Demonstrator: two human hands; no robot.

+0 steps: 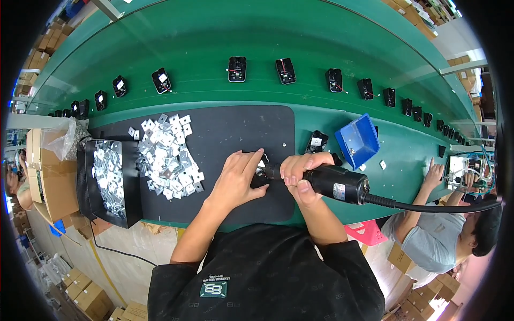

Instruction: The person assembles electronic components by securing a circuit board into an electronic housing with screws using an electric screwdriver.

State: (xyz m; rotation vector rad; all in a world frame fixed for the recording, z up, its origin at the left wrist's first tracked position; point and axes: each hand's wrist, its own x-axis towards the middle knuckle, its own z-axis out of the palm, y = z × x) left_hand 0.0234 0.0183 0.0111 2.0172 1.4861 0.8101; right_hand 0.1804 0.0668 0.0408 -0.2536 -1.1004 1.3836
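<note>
My right hand (304,174) is wrapped round a black electric screwdriver (340,183), which lies nearly level, its cord running off to the right. The tip points left, into a small black plastic housing (259,180) under my left hand. My left hand (235,177) is closed round that housing, holding it over the black mat (235,125). Fingers hide most of the housing and the screwdriver's tip. To the left on the mat lies a heap of small square metal plates (168,155) with holes. Another black housing (317,142) with a white label sits right of the mat.
A black bin (132,187) of metal plates stands at the left, beside a cardboard box (59,182). At the right is a blue plastic bin (364,136). Several black housings (237,69) line the green belt (201,69). A co-worker's hand (435,172) works at far right.
</note>
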